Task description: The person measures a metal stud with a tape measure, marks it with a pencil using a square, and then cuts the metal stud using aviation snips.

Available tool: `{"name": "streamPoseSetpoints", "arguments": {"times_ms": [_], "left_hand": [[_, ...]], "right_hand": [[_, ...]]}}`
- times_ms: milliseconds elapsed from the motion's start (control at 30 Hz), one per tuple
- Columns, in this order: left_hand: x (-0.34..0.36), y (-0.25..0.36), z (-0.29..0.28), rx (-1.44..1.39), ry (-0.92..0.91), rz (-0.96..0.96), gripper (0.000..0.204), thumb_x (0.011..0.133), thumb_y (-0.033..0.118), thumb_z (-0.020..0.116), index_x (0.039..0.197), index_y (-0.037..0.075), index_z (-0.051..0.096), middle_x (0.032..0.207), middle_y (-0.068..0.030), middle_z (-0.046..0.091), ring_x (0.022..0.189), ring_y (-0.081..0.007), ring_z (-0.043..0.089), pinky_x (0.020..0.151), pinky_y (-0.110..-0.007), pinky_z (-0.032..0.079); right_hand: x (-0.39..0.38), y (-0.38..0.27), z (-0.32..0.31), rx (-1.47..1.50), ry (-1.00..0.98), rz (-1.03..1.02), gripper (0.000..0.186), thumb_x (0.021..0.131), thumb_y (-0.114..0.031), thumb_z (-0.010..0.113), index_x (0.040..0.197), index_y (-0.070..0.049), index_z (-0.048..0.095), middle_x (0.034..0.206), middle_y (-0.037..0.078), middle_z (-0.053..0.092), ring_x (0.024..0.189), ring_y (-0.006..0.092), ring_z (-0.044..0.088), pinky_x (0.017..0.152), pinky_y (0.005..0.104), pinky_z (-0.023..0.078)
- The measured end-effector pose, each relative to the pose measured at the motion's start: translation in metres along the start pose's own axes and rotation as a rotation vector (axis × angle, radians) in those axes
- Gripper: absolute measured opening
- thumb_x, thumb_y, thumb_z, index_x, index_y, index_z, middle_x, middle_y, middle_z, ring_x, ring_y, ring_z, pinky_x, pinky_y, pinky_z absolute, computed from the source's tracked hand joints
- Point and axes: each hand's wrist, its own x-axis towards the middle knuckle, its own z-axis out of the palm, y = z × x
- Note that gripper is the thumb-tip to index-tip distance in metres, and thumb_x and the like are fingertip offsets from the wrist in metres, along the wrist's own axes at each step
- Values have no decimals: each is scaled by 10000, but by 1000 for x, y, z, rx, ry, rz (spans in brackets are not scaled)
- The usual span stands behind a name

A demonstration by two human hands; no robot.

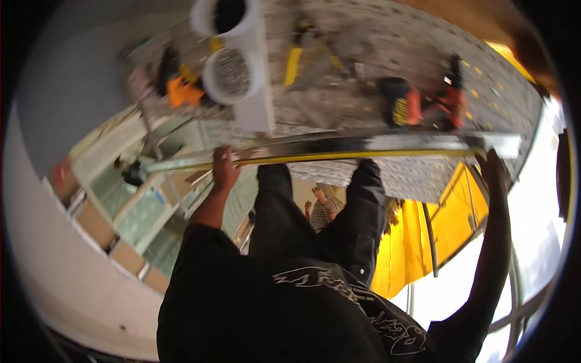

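Note:
A long silver metal channel [363, 145] spans the view in front of my legs, with a yellow tape measure's blade [315, 158] stretched along its near edge. My left hand [224, 166] is closed on the channel left of my legs. My right hand [491, 164] grips it near its right end; its fingers are partly hidden and blurred.
A perforated metal platform [393, 36] carries two white buckets [233, 75], orange tools [184, 91], a yellow-handled tool [293, 63] and red-black power tools [399, 103]. People are below [324, 206] and at left [130, 172]. Yellow sheeting [402, 242] hangs lower right.

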Motion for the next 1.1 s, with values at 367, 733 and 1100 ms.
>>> {"name": "streamPoseSetpoints", "arguments": {"times_ms": [367,733,1100], "left_hand": [[-39,-29,-5,-257,28,-70,866,624,57,903,1393,93,508,1432,-246,419,1339,-473,430,1022,-506,510],[-84,-75,-43,-313,-21,-90,834,714,9,818,1444,37,414,1473,-248,391,1415,-461,360,1152,-535,360],[-60,-138,-49,-276,68,-177,859,671,93,865,1429,70,461,1356,-213,496,1342,-431,433,1105,-495,417]], "right_hand": [[-41,-92,-40,106,-46,272,579,950,-627,553,1241,-128,581,1246,210,680,1182,433,623,935,561,491],[-138,-135,-103,172,215,316,544,929,-605,637,1266,-180,593,1150,174,684,1095,370,664,887,520,520],[-44,-178,-150,-71,99,64,547,985,-620,521,1164,-104,521,1137,265,685,1088,490,630,856,599,483]]}}
